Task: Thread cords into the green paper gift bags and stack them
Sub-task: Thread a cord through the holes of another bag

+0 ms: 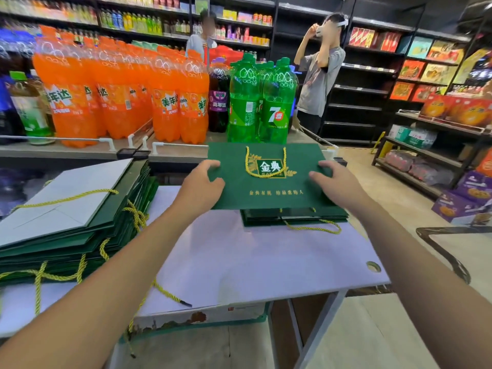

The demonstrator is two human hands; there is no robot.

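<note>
A flat green gift bag point(269, 187) with a gold logo and a yellow cord handle point(263, 166) lies on top of a small stack of green bags point(292, 217) at the far side of the white table. My left hand point(202, 182) grips its left edge, thumb on top. My right hand point(335, 182) grips its right edge. A taller pile of green bags point(80, 235) with loose yellow cords point(42, 275) sits at the table's left. One cord point(170, 295) trails onto the table.
The white table point(253, 262) has a hole near its right corner. Behind it, a shelf carries orange soda bottles point(119, 97) and green bottles point(261, 102). Two people point(319, 73) stand further back. Store shelves point(426, 145) and boxes line the right side.
</note>
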